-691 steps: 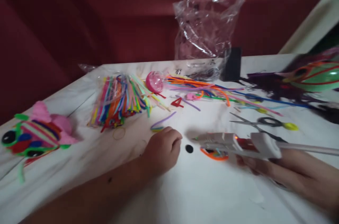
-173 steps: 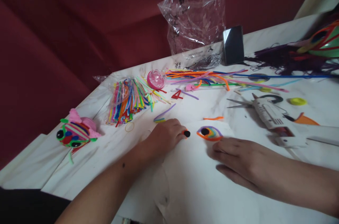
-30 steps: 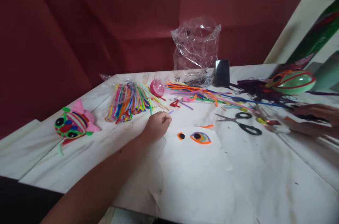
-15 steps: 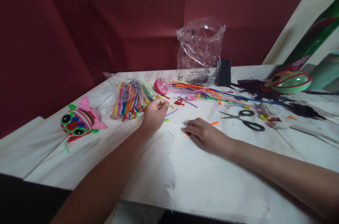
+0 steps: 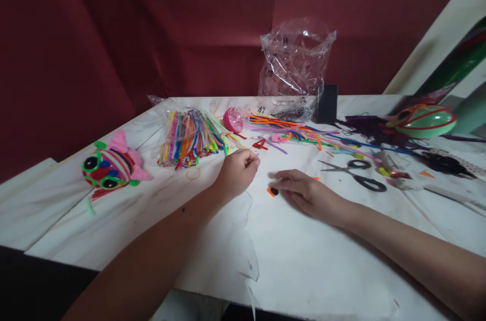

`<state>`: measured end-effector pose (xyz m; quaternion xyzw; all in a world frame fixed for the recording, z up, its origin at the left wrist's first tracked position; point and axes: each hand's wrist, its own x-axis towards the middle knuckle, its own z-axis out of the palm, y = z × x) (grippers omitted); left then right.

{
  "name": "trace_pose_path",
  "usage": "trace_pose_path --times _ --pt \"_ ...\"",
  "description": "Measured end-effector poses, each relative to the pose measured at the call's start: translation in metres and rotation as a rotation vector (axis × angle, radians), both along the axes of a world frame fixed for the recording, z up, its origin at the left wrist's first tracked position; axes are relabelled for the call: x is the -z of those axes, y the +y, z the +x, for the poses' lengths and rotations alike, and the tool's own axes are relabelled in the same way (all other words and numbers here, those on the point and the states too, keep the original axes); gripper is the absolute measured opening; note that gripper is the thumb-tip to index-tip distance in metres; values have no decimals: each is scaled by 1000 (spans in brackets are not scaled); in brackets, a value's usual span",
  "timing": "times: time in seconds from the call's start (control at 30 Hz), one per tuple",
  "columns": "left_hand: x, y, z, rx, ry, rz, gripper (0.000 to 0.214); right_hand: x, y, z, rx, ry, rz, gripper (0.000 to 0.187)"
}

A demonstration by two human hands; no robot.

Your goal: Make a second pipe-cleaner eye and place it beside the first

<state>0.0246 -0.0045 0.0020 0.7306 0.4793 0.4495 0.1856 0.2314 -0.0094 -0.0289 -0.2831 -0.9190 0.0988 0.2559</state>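
Note:
My left hand (image 5: 238, 173) rests on the white table (image 5: 304, 260) with its fingers curled in a pinch; what it grips is too small to make out. My right hand (image 5: 307, 194) lies flat with fingers stretched out, fingertips touching a small black bead ringed in orange pipe cleaner (image 5: 272, 191). The hand covers the larger pipe-cleaner eye shape. A short purple pipe-cleaner piece (image 5: 274, 146) and a red bent piece (image 5: 259, 145) lie just beyond my left hand.
A bundle of coloured pipe cleaners in a bag (image 5: 190, 136), a pink ball (image 5: 233, 119), loose pipe cleaners (image 5: 299, 133), scissors (image 5: 357, 176), a glue gun (image 5: 393, 171), a clear plastic bag (image 5: 294, 65), a pink-green craft creature (image 5: 110, 165) and a green mask (image 5: 423, 121) lie around.
My right hand came in from the far right and settled over the eye shape beside the orange-ringed bead. My left hand reached toward the pipe cleaners, then drew back a little, staying pinched.

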Motion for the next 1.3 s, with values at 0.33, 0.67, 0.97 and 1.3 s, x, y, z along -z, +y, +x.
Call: trace_pose_path --times 0.33,0.67,0.97,1.3 --pt "8 -1 2 26 123 15 11 -3 -8 -1 -46 -170 278 26" --pt "-1 -2 -1 55 179 -150 9 -34 12 22 418 297 74 17" --pt "18 -6 -1 346 879 196 25 -33 11 22 462 320 -95 20" --pt "18 -13 9 419 1143 313 14 -41 4 19 426 360 -113 20"
